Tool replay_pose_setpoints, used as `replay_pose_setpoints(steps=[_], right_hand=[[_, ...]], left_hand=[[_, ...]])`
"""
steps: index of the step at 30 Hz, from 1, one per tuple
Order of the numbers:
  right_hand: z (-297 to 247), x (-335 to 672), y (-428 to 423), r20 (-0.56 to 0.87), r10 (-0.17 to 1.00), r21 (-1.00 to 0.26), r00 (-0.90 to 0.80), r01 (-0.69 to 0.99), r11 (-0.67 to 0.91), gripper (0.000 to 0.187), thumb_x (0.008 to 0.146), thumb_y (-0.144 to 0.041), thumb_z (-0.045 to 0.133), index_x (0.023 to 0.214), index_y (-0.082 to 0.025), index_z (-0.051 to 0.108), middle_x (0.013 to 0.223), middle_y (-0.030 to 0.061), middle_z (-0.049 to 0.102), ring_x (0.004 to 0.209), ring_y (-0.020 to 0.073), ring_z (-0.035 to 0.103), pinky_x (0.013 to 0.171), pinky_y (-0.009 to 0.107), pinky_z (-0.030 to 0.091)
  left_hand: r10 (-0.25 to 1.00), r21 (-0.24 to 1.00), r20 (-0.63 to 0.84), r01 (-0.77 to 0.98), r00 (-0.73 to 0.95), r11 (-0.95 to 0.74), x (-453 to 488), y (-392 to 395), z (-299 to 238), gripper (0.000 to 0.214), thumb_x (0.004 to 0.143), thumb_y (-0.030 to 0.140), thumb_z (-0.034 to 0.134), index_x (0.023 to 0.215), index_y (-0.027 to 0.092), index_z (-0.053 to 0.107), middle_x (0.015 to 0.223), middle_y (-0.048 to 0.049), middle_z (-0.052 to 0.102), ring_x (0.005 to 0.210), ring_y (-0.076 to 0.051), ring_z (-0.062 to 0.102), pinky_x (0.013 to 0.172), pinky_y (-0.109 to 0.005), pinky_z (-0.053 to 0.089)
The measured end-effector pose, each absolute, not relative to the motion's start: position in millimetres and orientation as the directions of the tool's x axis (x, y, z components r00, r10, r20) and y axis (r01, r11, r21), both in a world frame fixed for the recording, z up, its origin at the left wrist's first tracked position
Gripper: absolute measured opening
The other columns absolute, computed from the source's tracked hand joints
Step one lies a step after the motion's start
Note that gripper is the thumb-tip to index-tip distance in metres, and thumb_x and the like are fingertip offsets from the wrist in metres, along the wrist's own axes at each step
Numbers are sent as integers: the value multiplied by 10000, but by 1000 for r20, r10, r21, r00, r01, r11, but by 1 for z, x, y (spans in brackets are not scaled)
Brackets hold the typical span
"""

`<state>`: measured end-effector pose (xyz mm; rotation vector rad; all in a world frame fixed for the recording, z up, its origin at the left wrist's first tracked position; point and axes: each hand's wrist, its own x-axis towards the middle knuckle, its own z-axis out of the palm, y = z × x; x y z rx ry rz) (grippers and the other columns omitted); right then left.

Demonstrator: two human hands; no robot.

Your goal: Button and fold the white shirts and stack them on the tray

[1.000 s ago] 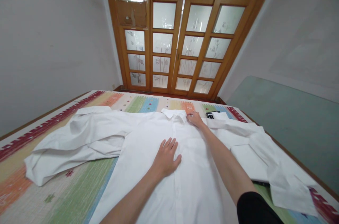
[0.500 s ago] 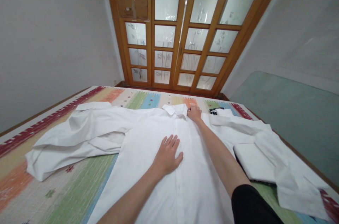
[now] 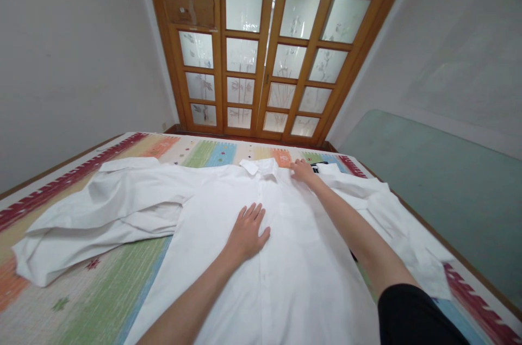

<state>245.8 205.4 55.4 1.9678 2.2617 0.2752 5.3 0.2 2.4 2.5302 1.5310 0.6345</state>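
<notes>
A white long-sleeved shirt [image 3: 220,187] lies front up, its buttoned placket running down the middle and its collar [image 3: 261,167] at the far end. My left hand [image 3: 247,233] rests flat on the chest beside the placket, fingers spread. Beyond it, my right hand [image 3: 302,170] is at the shoulder edge right of the collar, its fingers bent and seemingly closed on the cloth. The left sleeve [image 3: 118,198] spreads out loosely with folds. My right forearm hides part of the other sleeve [image 3: 399,231], which is bunched and creased.
Beneath the shirt is a bed cover [image 3: 118,274] with coloured stripes. A small black-and-white item [image 3: 319,167] sits just past my right hand, partly covered. A pale green panel [image 3: 440,187] stands along the right side. Wooden doors [image 3: 261,51] with glass panes are beyond the bed.
My right hand has moved right from beside the collar along the shoulder. The sleeve on the right has shifted and flattened somewhat. My left hand stays flat on the chest. The view has turned slightly.
</notes>
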Motion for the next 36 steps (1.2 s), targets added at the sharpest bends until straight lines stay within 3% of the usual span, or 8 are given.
replay_pose_setpoints(steps=[5,10,18,23,29,32,36], right_hand=[[55,273,183,0,991,287,-134,949,128,336,833,-137,551,1149,-130,666,1288,207,558,1262,365,403,1024,494,288],[54,286,164,145,974,347,-173,931,114,386,892,-89,384,1153,-119,666,1243,203,595,1252,322,423,1095,494,167],[52,278,170,206,969,231,-135,969,86,389,864,-70,404,1149,-94,668,1123,219,661,1275,327,407,1108,511,99],[51,278,173,173,975,221,-141,970,101,343,873,-92,443,1128,-125,670,1086,201,676,1218,308,459,1084,450,161],[49,270,169,235,958,235,-164,966,108,340,855,-59,413,1040,-113,693,1127,213,638,1166,312,465,1008,426,253],[50,252,170,387,918,156,-87,987,28,333,875,-93,390,1033,-99,683,1177,227,588,1138,333,461,945,436,301],[48,210,166,499,867,-48,1,998,26,316,896,-176,377,975,-116,676,1025,176,629,989,287,534,841,362,371]], left_hand=[[875,305,265,826,405,-474,6,0,4,497,924,379,433,1350,136,516,1455,-119,476,1378,-271,389,1154,-489,280],[871,300,281,825,404,-480,6,0,3,490,924,375,435,1344,139,523,1448,-124,483,1379,-272,389,1148,-493,294],[863,300,306,819,403,-489,5,1,0,485,924,378,434,1341,147,525,1437,-125,498,1379,-269,391,1151,-487,293],[857,313,325,809,401,-497,4,2,-2,485,916,379,446,1342,163,525,1432,-123,503,1387,-267,379,1153,-497,288],[867,329,307,812,391,-483,5,0,0,500,914,387,451,1349,153,523,1449,-122,483,1379,-269,390,1154,-492,287],[868,327,309,813,389,-481,5,0,0,500,916,393,448,1348,152,522,1447,-117,487,1381,-264,388,1155,-489,289],[863,318,319,814,391,-486,5,0,-2,489,919,399,441,1347,175,522,1443,-110,495,1388,-261,377,1156,-492,282]])
